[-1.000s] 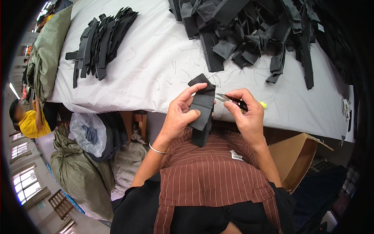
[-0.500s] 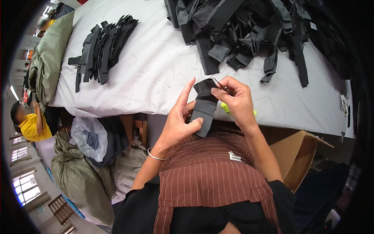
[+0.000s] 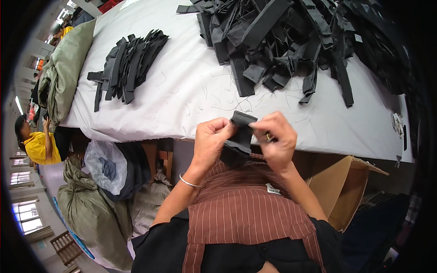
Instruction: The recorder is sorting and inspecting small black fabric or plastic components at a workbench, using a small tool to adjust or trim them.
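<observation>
In front of my apron, a dark grey fabric strip (image 3: 243, 136) is held folded near the table's front edge. My left hand (image 3: 211, 142) is closed, pinching the strip's left edge between thumb and fingers. My right hand (image 3: 276, 142) is closed at the strip's upper right edge and smeared by motion. Tucked in its curled fingers is a pair of thread snips (image 3: 269, 136), mostly hidden, with a yellowish part showing. Beyond my hands a large heap of similar dark strips (image 3: 277, 45) covers the far right of the white-covered table (image 3: 182, 86).
A neater stack of dark strips (image 3: 129, 68) lies at the table's left. Loose threads (image 3: 218, 102) are scattered between the piles. Below stand a cardboard box (image 3: 339, 186) on the right and tied sacks (image 3: 88, 204) on the left. A person in yellow (image 3: 41, 145) is at far left.
The strip has dropped slightly and folded over. My left index finger, stretched out before, has curled in to pinch it. My right hand has moved down a little.
</observation>
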Motion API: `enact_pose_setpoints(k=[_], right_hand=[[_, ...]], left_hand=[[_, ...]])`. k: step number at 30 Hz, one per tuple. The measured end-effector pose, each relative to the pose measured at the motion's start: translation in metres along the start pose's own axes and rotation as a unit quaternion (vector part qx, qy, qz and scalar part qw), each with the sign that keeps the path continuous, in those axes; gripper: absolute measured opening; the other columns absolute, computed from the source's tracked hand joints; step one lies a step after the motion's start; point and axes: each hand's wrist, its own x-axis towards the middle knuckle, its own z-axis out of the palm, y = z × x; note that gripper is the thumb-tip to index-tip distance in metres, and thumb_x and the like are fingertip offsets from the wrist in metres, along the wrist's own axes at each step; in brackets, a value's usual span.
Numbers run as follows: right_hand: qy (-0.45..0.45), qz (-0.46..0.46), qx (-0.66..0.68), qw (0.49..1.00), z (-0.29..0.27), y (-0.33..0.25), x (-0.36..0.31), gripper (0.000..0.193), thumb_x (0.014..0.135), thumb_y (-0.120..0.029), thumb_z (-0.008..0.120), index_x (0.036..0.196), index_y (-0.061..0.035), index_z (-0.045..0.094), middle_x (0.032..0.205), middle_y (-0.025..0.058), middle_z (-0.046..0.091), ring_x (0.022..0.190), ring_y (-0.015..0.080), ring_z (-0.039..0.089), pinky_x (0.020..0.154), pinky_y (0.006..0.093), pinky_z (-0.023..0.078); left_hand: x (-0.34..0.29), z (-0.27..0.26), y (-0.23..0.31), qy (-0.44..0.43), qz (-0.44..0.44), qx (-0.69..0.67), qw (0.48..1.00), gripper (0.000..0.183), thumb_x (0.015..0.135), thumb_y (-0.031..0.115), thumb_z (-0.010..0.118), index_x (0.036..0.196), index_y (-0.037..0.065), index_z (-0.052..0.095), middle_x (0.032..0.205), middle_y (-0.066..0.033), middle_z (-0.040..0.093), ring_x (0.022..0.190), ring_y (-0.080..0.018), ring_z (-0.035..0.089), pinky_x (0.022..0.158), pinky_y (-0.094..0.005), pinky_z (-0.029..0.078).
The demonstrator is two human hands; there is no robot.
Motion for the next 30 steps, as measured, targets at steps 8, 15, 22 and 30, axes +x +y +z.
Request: enact_pose_setpoints(k=[8, 15, 22, 30], right_hand=[[-0.024, 0.015, -0.027, 0.999, 0.000, 0.011, -0.004, 0.015, 0.072, 0.005, 0.071, 0.084, -0.0047, 0.068, 0.067, 0.0023, 0.056, 0.059, 0.0089, 0.052, 0.051, 0.0229, 0.040], [0.021, 0.252, 0.129, 0.959, 0.000, 0.016, 0.008, 0.014, 0.085, -0.007, 0.069, 0.077, -0.0006, 0.059, 0.065, -0.0058, 0.052, 0.061, 0.0016, 0.041, 0.053, 0.0201, 0.034], [-0.026, 0.258, 0.100, 0.961, -0.005, 0.024, 0.013, 0.008, 0.083, -0.002, 0.069, 0.082, 0.0002, 0.061, 0.073, -0.0017, 0.059, 0.067, 0.0045, 0.050, 0.062, 0.0212, 0.042], [-0.113, 0.109, 0.027, 0.987, -0.002, 0.020, 0.004, 0.026, 0.066, 0.014, 0.060, 0.086, -0.0012, 0.068, 0.073, 0.0045, 0.061, 0.064, 0.0107, 0.055, 0.058, 0.0232, 0.043]], left_hand=[[0.000, -0.001, -0.007, 0.018, -0.012, -0.041, 0.999, 0.022, 0.092, 0.016, 0.064, 0.077, -0.001, 0.067, 0.066, 0.0039, 0.061, 0.058, -0.0015, 0.050, 0.054, -0.0174, 0.040], [0.001, 0.003, -0.010, 0.027, -0.022, 0.039, 0.999, 0.026, 0.089, 0.016, 0.068, 0.069, 0.001, 0.065, 0.059, 0.0094, 0.050, 0.055, 0.0008, 0.036, 0.048, -0.0195, 0.026], [0.006, -0.001, -0.014, 0.049, -0.034, 0.077, 0.995, 0.027, 0.088, 0.016, 0.068, 0.066, 0.001, 0.064, 0.057, 0.0109, 0.044, 0.054, 0.0011, 0.032, 0.046, -0.0214, 0.021], [0.016, -0.008, -0.017, 0.065, -0.084, -0.077, 0.991, 0.026, 0.090, 0.022, 0.065, 0.070, 0.005, 0.064, 0.062, 0.0076, 0.052, 0.052, -0.0006, 0.038, 0.047, -0.0201, 0.029]])
